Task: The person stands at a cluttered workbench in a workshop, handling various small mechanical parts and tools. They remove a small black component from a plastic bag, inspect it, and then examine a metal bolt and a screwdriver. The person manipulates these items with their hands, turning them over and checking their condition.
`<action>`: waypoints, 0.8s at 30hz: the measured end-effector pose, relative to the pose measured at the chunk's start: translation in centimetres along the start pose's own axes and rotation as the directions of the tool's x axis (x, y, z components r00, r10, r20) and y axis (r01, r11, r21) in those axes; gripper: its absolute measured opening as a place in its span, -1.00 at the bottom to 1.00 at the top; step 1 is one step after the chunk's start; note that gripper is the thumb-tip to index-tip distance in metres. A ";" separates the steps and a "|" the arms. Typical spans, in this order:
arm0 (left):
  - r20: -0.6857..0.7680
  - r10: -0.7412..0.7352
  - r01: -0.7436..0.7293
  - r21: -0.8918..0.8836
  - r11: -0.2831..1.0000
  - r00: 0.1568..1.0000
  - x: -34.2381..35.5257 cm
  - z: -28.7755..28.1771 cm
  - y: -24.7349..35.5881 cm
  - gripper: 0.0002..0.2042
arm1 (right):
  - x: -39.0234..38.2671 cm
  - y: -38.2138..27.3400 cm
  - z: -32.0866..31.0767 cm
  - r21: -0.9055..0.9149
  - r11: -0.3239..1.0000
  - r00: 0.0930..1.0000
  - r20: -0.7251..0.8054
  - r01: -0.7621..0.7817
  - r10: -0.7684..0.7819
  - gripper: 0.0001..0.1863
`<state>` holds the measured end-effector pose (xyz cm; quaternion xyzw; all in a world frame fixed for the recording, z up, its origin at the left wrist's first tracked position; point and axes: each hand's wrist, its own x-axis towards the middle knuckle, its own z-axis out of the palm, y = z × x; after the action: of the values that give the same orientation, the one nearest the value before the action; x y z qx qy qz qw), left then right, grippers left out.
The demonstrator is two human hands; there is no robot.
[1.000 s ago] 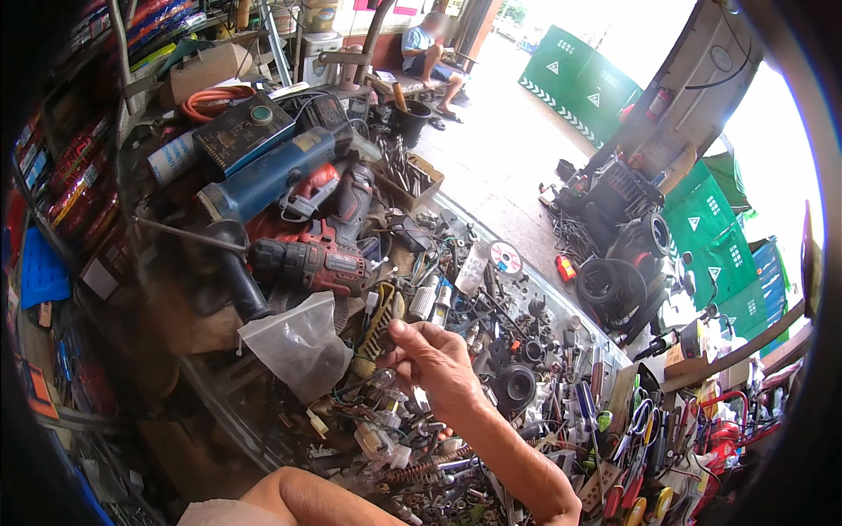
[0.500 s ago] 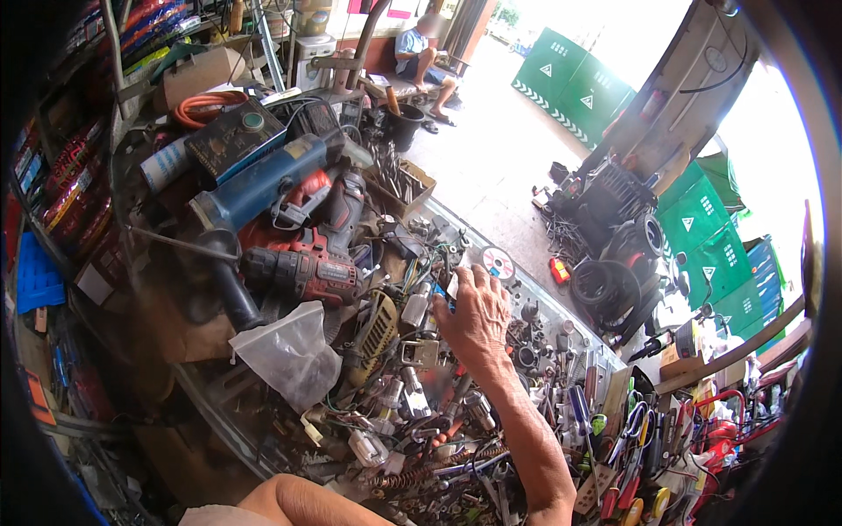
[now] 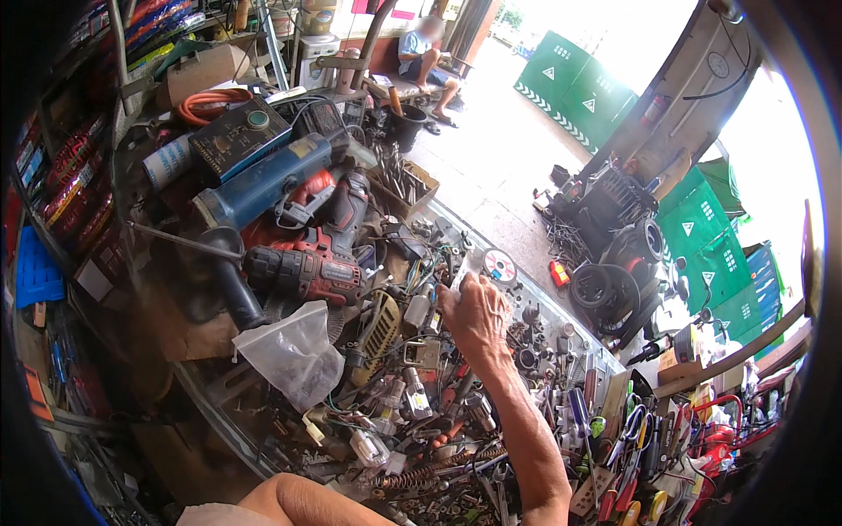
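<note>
My right hand [image 3: 478, 317] reaches over the heap of small parts, its back turned up and its fingers curled down. Whatever the fingertips hold, if anything, is hidden beneath the hand. Just beyond the knuckles lies a round disc with a light face and red marks [image 3: 500, 265]. Metal fittings [image 3: 526, 358] and sockets are spread to the right of the hand. To its left are a silver cylindrical part [image 3: 417, 310] and a yellow slotted cover [image 3: 377, 337]. Of my left side only the bent arm [image 3: 307, 504] shows at the lower edge; the hand is out of sight.
A red and black cordless drill [image 3: 303, 270], a blue power tool [image 3: 263, 184] and a clear plastic bag [image 3: 294, 355] lie at left. Scissors and pliers [image 3: 631, 430] stand at right. A seated person [image 3: 423, 66] is far off, near green barriers [image 3: 574, 83].
My right hand has drawn slightly nearer to me, and its fingers, stretched out before, are now curled in. The view has shifted a little.
</note>
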<state>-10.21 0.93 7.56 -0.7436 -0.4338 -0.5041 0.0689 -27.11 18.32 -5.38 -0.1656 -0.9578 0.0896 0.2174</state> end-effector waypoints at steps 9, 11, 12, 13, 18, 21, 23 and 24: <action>-0.029 0.014 -0.014 -0.016 1.000 0.999 0.0 0.2 -0.3 -0.83 | 1.1 1.0 -1.0 0.069 0.989 0.984 0.132 -0.133 0.123 -0.69; -0.036 0.016 -0.016 -0.006 1.000 0.999 0.0 0.2 -0.2 -0.83 | 1.3 0.6 -2.5 0.075 0.969 0.951 0.221 -0.237 0.215 -0.69; -0.040 0.017 -0.017 -0.001 1.000 0.999 0.0 0.2 -0.1 -0.83 | 1.2 0.9 -2.4 0.052 0.971 0.956 0.194 -0.232 0.218 -0.68; -0.033 0.013 -0.013 -0.004 1.000 0.999 0.0 0.2 -0.1 -0.83 | 1.0 0.5 -2.6 0.078 0.972 0.971 0.112 -0.220 0.211 -0.68; -0.025 -0.004 0.005 0.026 1.000 1.000 0.0 -0.7 -0.4 -0.82 | 1.0 -3.4 -6.1 0.484 0.770 0.909 0.188 -0.416 0.372 -0.69; 0.009 -0.010 0.010 -0.016 1.000 1.000 0.2 -0.3 -0.2 -0.81 | 0.0 -3.7 -3.8 0.894 0.353 0.956 0.217 -0.276 0.198 -0.72; 0.036 -0.012 0.011 0.013 1.000 0.999 0.3 -0.7 -0.3 -0.81 | -0.3 -5.0 -3.2 0.848 0.417 0.943 0.323 -0.326 0.080 -0.75; 0.051 -0.014 0.012 0.029 1.000 0.999 0.4 -1.0 -0.4 -0.81 | -0.7 -5.5 -2.8 0.831 0.463 0.939 0.344 -0.309 0.009 -0.71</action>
<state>-11.12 0.87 8.21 -0.7523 -0.4473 -0.4793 0.0652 -26.77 13.28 -1.83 -0.1061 -0.7777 0.6082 0.1184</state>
